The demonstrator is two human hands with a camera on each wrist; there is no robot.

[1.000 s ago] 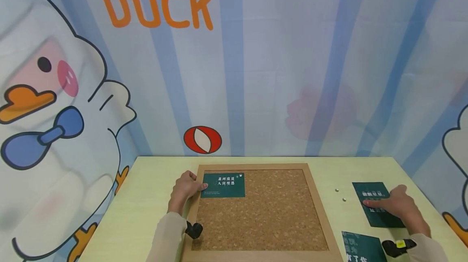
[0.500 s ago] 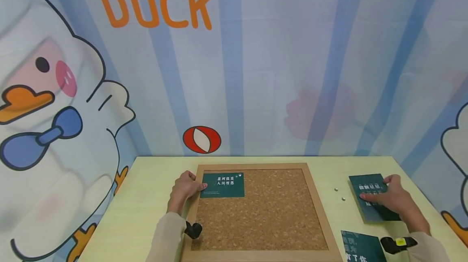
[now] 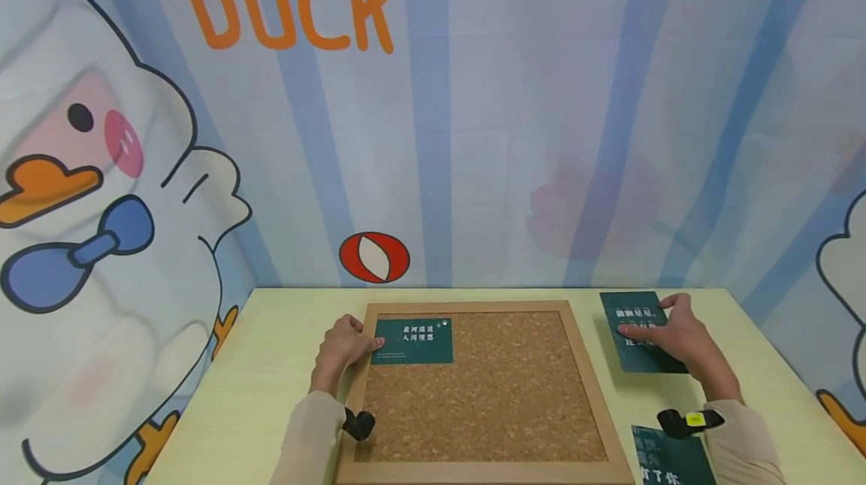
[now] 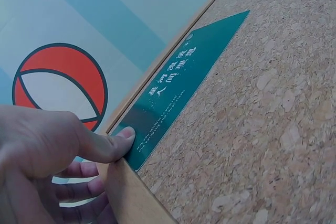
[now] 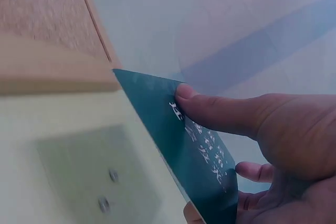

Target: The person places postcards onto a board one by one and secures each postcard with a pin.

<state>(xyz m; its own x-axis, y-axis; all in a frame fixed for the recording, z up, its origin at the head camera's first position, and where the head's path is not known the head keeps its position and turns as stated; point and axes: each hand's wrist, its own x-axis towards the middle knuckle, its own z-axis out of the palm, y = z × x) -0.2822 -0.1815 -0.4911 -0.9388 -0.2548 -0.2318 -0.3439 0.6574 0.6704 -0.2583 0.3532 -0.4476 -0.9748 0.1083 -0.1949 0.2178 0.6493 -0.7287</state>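
My left hand [image 3: 343, 350] grips the left edge of a wood-framed corkboard [image 3: 487, 410]. Its thumb lies on the corner of a dark green card [image 3: 419, 353] with white characters, placed at the board's upper left. A small shiny round piece [image 3: 444, 322] sits at this card's upper right corner. My right hand [image 3: 690, 346] pinches a second green card [image 3: 629, 359] between the thumb on its printed face and the fingers behind. In the right wrist view that card is tilted above the table, its shadow below, one corner overlapping the board's frame.
Two small metal pieces [image 5: 108, 190] lie on the table under the held card; the card hides them in the head view. Another green card [image 3: 666, 459] lies at the lower right, by the right sleeve. A cartoon curtain [image 3: 487, 131] rises behind the table.
My right hand has lifted its card off the table and carried it left and away from me, beside the board's right edge. My left hand has stayed in place.
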